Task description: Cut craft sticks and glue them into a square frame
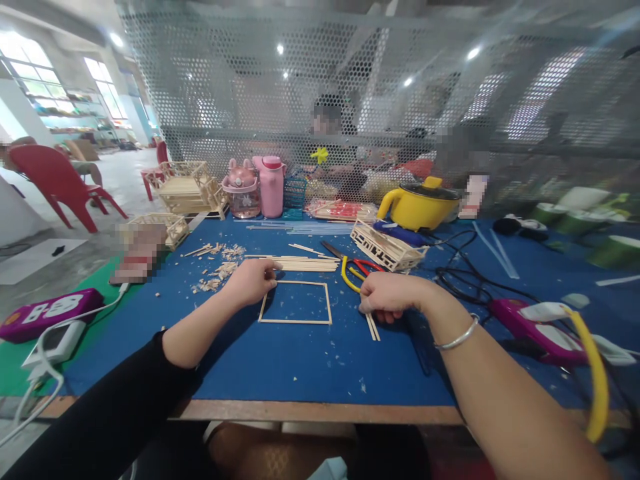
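A rectangular frame of thin wooden sticks (295, 322) lies flat on the blue table mat (240, 367). My left hand (254, 281) is at its upper left corner, thumb and fingers closed around that corner. Just beyond lies a row of loose wooden sticks (307, 265). To the right of the frame, my right hand (393, 297) is curled, fingertips down, on a few short wooden sticks (373, 328) that poke out below it. Scissors with red and yellow handles (350, 273) lie right behind that hand, partly covered by it.
Wood scraps (220, 270) are scattered left of the sticks. Behind stand a small stick-built basket (385, 247), a yellow electric pot (423, 205), a pink flask (271, 190) and a larger stick model (187, 190). Black cables (455, 267) and a purple glue gun-like device (535, 330) are at right.
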{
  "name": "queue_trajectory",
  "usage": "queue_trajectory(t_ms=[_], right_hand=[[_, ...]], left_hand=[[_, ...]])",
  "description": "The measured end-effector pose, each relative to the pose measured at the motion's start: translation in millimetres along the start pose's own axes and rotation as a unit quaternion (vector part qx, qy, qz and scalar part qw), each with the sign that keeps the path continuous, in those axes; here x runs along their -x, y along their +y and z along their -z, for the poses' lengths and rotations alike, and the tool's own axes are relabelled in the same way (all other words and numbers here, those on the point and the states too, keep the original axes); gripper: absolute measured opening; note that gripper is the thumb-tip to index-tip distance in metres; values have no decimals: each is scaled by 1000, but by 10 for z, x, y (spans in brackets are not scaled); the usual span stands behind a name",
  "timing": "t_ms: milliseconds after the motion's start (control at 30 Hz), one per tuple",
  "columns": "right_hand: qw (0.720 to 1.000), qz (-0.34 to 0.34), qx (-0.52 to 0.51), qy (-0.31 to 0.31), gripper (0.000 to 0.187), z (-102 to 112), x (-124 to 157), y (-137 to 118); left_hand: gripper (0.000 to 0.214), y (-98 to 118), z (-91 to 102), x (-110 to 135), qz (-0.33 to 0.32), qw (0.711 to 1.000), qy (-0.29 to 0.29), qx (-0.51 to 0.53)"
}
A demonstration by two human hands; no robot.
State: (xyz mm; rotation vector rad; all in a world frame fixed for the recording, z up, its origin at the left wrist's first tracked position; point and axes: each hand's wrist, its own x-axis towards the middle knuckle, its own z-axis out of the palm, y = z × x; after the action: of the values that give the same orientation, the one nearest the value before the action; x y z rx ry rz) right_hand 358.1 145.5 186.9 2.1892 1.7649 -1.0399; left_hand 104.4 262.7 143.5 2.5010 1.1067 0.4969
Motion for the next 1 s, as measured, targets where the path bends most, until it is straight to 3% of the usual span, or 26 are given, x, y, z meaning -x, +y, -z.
queue_trajectory(t_ms=[267, 433, 567, 700, 833, 1000], right_hand=[[1000, 3, 28, 5, 18, -22, -48, -32], [998, -28, 50, 35, 32, -11, -27, -35], [978, 5, 149, 149, 43, -16, -2, -116], [933, 85, 138, 320, 31, -98, -110, -266], [935, 110, 150, 303, 28, -196, -269, -394], [932, 83, 185, 300, 22, -227, -339, -491]], left_hand=[[27, 19, -39, -68, -70, 995, -30, -61], [35, 13, -21, -56, -66, 996, -34, -57], [43, 33, 27, -60, -63, 995, -28, -65], [36, 107, 55, -62, -59, 988, -42, -138], [32, 184, 38, -36, -75, 976, -57, -198], [32, 205, -8, -21, -95, 971, -74, -207]])
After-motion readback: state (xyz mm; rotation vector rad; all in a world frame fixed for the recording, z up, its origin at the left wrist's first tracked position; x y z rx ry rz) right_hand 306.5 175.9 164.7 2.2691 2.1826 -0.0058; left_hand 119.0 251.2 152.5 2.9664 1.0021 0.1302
